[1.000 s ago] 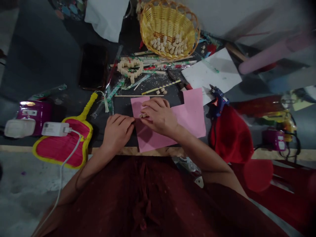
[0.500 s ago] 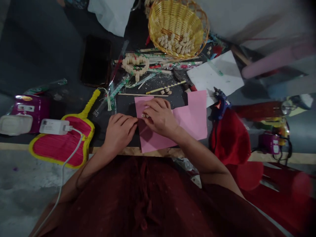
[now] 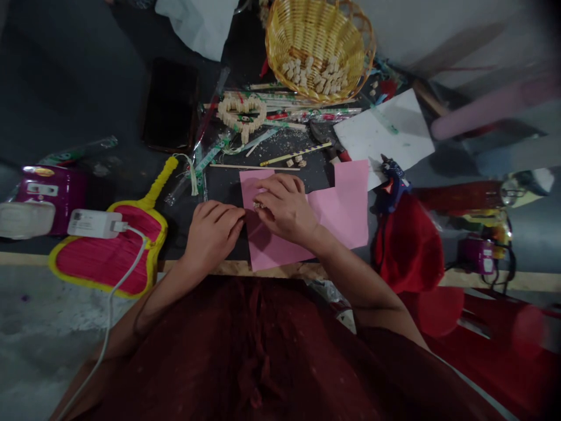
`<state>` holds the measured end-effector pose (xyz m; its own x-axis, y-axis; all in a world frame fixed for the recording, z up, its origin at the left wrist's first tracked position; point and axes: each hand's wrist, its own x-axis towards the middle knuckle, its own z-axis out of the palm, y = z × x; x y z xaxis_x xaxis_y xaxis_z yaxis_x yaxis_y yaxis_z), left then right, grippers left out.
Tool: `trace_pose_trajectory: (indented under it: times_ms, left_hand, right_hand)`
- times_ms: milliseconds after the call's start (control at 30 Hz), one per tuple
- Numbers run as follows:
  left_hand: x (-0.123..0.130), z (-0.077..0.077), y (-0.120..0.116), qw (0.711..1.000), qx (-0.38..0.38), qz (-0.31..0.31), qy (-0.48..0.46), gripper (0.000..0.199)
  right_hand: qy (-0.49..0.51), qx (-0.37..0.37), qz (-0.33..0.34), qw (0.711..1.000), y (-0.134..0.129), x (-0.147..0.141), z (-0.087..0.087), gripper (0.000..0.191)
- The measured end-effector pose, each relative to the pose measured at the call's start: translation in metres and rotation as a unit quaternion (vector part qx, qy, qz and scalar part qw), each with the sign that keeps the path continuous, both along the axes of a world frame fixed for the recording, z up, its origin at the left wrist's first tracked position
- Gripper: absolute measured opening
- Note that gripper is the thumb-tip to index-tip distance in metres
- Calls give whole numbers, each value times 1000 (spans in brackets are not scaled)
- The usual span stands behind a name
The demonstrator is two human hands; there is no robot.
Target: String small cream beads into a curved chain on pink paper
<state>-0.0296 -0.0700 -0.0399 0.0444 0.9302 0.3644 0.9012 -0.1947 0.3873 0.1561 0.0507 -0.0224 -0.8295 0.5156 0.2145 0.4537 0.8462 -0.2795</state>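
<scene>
A pink sheet of paper [image 3: 339, 216] with a stepped, cut-out top edge lies at the table's front edge. Over its left part my right hand [image 3: 287, 210] is curled, with a small cluster of pale, knobbly pieces [image 3: 258, 205] at its fingertips. My left hand [image 3: 214, 228] is closed, its thumb and forefinger meeting at the paper's left edge; what they pinch, if anything, is too small to make out. Just beyond the paper lie a few loose pale bits [image 3: 298, 162], a yellow patterned pencil [image 3: 302, 153] and a thin stick [image 3: 249, 166].
A wicker basket [image 3: 322, 26] holding small pale pieces stands at the back. Nearby are a heart-shaped stick frame [image 3: 243, 114], white paper [image 3: 390, 134], pliers [image 3: 335, 149] and a blue glue gun [image 3: 392, 184]. Leftward lie a phone [image 3: 170, 105], a pink-and-yellow fan [image 3: 114, 257] and a charger [image 3: 94, 224].
Both hands stay almost in place. The small pale pieces at my right fingertips have turned slightly, and the view has shifted a little.
</scene>
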Motion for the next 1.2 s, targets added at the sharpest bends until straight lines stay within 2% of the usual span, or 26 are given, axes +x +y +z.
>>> trace_pose_trajectory:
  times_ms: [333, 500, 733, 933, 1200]
  left_hand:
    - [2, 2, 1, 1000, -5, -2, 5, 17]
    - [3, 4, 2, 1000, -19, 10, -3, 18]
    - [8, 6, 10, 999, -38, 17, 1, 19]
    - [12, 2, 14, 999, -43, 30, -7, 16]
    - [14, 1, 17, 998, -55, 44, -8, 13]
  right_hand:
    - [-15, -15, -3, 1000, -1, 1, -1, 18]
    - [-13, -35, -5, 999, -2, 5, 2, 31]
    - [14, -36, -46, 998, -4, 27, 9, 30]
    - [67, -34, -89, 993, -10, 51, -4, 24]
    - [88, -40, -100, 990, -14, 55, -11, 22]
